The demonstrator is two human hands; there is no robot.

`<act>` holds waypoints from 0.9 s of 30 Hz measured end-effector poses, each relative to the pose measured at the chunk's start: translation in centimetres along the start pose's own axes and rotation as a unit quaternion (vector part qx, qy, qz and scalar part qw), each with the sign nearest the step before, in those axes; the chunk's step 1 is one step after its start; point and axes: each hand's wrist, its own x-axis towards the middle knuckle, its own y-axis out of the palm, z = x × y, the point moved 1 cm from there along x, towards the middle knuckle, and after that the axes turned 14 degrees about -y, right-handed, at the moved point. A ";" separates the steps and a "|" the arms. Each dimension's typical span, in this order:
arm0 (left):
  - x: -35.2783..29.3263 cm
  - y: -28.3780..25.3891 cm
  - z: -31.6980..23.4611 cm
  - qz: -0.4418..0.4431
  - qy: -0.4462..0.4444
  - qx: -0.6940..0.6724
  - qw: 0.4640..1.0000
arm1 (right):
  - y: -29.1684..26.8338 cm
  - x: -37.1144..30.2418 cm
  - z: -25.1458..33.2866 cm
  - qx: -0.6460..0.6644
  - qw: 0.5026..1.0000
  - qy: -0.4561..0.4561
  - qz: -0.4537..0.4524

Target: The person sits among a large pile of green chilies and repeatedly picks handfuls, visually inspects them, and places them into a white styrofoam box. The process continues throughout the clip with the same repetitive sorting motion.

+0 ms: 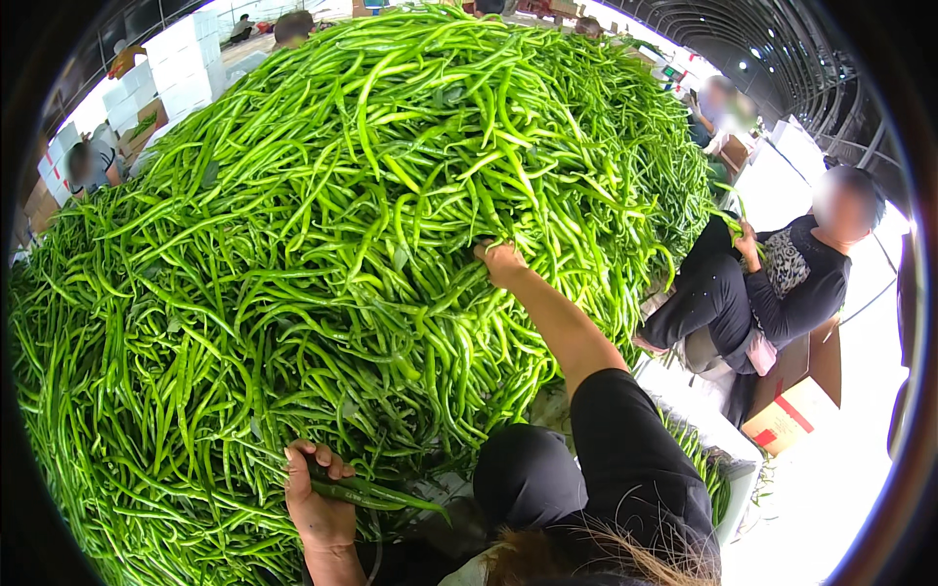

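The left hand is gripping long, slender, glossy green peppers at the near side of the mounded pepper heap, the right hand is resting fingers-deep therein, closure indiscernible, and these probably light, slick, snappable peppers are warranting mid-length holds.

Shot from the wearer's head through the left of two side-by-side fisheye lenses, the view looks steeply down and forward across a heap of green peppers. The fingers of the right hand lie near its middle; those of the left hand are lower and to the left. Strands of hair, below the fingers, hang close to the lens. Far beyond the fingers, to the upper right, roof ribs curve toward the round black rim, as the wide lens bends straight edges.
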 end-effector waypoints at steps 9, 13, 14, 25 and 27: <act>-0.3 0.2 0.5 0.041 -0.003 -0.011 0.999 | -4.6 -2.7 2.6 0.059 0.989 -0.116 -0.070; -0.2 0.2 0.8 0.044 -0.004 0.006 0.999 | -5.8 -3.0 2.7 0.123 0.960 -0.160 -0.193; -0.4 0.3 0.7 0.054 0.004 -0.001 0.999 | -6.6 -2.7 3.3 0.133 0.944 -0.196 -0.229; -1.2 0.3 -0.5 0.052 0.041 0.012 0.998 | -25.7 -3.8 5.7 0.724 0.596 -0.146 -0.315; -1.2 0.3 -1.2 0.058 0.039 0.009 0.998 | -27.4 -3.4 7.0 0.763 0.551 -0.157 -0.300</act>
